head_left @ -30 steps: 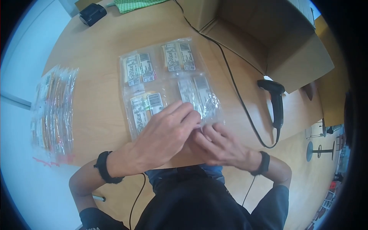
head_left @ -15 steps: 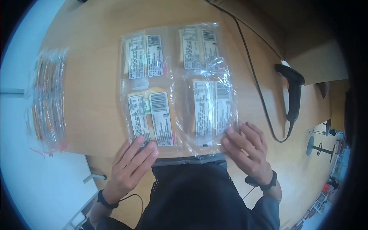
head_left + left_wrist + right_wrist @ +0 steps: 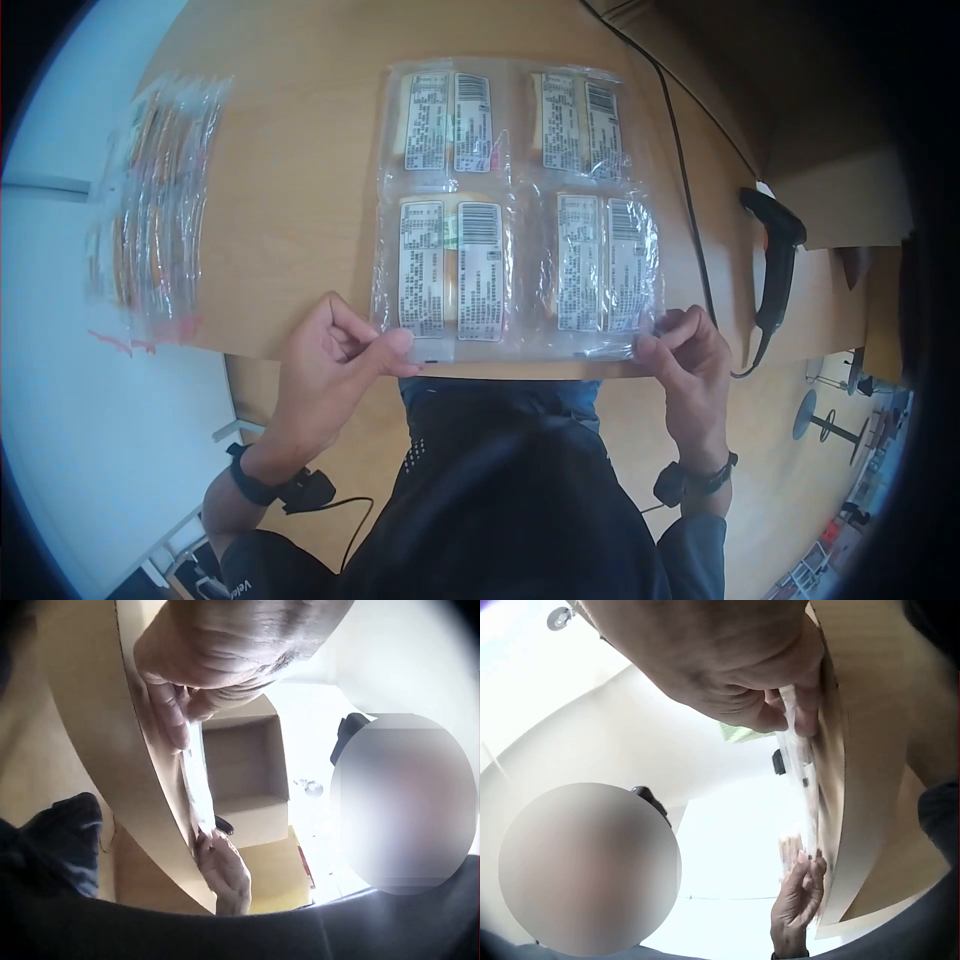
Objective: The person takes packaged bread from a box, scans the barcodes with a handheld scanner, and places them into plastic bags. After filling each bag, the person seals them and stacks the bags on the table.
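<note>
A clear plastic bag (image 3: 520,240) lies on the table near its front edge, split into sections. Several flat packs with white printed labels and barcodes show through it, such as the label (image 3: 480,270) at the near left. My left hand (image 3: 335,370) pinches the near left corner between thumb and fingers. At the near right corner, my right hand (image 3: 697,370) pinches the film the same way. In the left wrist view the bag's edge (image 3: 196,784) runs as a thin pale strip between both hands.
A stack of similar clear bags (image 3: 165,210) stands at the table's left edge. To the right lie a black barcode scanner (image 3: 775,260) and its cable (image 3: 680,170). An open cardboard box (image 3: 244,761) sits beyond, at the right back.
One second ago both hands worked close together at the near right of the bag. They then spread apart with fingers extended on its near edge. Now each pinches a near corner, and the bag lies straighter.
</note>
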`<state>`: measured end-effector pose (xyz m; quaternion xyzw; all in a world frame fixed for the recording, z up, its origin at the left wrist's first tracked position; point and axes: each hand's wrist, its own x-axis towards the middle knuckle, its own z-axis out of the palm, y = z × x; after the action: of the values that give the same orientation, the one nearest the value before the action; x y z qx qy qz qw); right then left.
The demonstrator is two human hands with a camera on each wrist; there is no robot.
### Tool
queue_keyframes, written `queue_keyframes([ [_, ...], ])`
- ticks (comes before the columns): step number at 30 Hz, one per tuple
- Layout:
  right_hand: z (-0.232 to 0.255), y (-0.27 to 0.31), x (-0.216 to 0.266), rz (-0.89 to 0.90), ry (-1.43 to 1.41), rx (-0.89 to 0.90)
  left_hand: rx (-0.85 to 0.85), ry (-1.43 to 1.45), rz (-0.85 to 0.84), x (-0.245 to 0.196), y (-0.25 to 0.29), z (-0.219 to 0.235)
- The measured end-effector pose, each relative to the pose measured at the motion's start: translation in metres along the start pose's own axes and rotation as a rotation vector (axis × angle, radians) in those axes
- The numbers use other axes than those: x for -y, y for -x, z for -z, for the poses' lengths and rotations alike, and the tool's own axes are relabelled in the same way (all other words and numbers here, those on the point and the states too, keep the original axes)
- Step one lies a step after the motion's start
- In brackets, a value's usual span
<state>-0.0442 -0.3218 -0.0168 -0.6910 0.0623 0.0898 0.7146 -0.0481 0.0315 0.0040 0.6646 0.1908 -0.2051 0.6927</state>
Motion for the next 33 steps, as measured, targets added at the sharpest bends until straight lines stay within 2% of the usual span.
queue_keyframes([
  [3,-0.008,0.0,0.004,-0.045,-0.057,-0.011,-0.027,-0.008,0.02,0.0,-0.007,0.0],
  [5,-0.01,-0.001,0.008,-0.058,-0.129,-0.036,-0.049,0.171,-0.135,0.009,0.002,-0.002],
  [6,-0.009,0.0,0.007,-0.05,-0.134,0.029,-0.046,0.165,-0.147,0.021,0.005,-0.005],
  [7,-0.009,0.001,0.006,-0.041,-0.14,0.095,0.125,0.314,-0.149,0.038,0.007,-0.01],
  [9,-0.013,0.002,0.014,-0.058,-0.15,0.116,0.294,0.46,-0.162,0.037,0.002,-0.029],
  [11,-0.014,0.0,0.034,-0.244,-0.01,0.183,0.127,0.5,0.076,0.019,-0.002,-0.056],
  [12,-0.009,-0.004,0.049,-0.144,0.356,0.29,0.105,0.515,0.105,0.007,-0.002,-0.06],
  [13,-0.001,-0.013,0.064,-0.12,0.351,0.317,0.079,0.515,0.079,0.005,-0.002,-0.059],
  [15,0.014,-0.04,0.085,0.571,1.22,0.493,0.096,0.486,0.094,0.005,0.001,-0.052],
  [17,0.003,-0.092,0.1,0.717,1.388,0.365,0.01,0.474,0.096,0.008,0.005,-0.048],
  [18,-0.005,-0.12,0.102,0.773,1.364,0.392,-0.018,0.465,0.122,0.01,0.004,-0.047],
  [20,-0.02,-0.173,0.095,0.796,1.345,0.222,-0.074,0.487,0.092,0.015,0.0,-0.047],
  [21,-0.014,-0.192,0.083,0.847,1.329,0.239,-0.086,0.495,0.093,0.02,-0.001,-0.052],
  [23,-0.005,-0.227,0.069,0.74,1.271,0.261,-0.095,0.503,0.053,0.023,-0.004,-0.052],
  [24,-0.004,-0.239,0.074,0.77,1.266,0.278,-0.119,0.473,0.077,0.029,-0.006,-0.051],
  [25,-0.003,-0.25,0.079,0.471,1.205,0.421,-0.146,0.445,0.104,0.032,-0.007,-0.049],
  [26,-0.007,-0.254,0.084,0.166,1.131,0.553,-0.109,0.438,0.021,0.028,-0.004,-0.047],
  [30,-0.024,-0.238,0.12,0.311,0.97,0.485,-0.155,0.308,-0.056,-0.006,0.023,-0.036],
  [32,-0.077,-0.238,0.152,0.494,0.838,0.459,-0.249,0.268,-0.166,-0.039,0.043,0.006],
  [33,-0.105,-0.236,0.17,0.592,0.831,0.438,-0.333,0.213,-0.28,-0.059,0.056,0.025],
])
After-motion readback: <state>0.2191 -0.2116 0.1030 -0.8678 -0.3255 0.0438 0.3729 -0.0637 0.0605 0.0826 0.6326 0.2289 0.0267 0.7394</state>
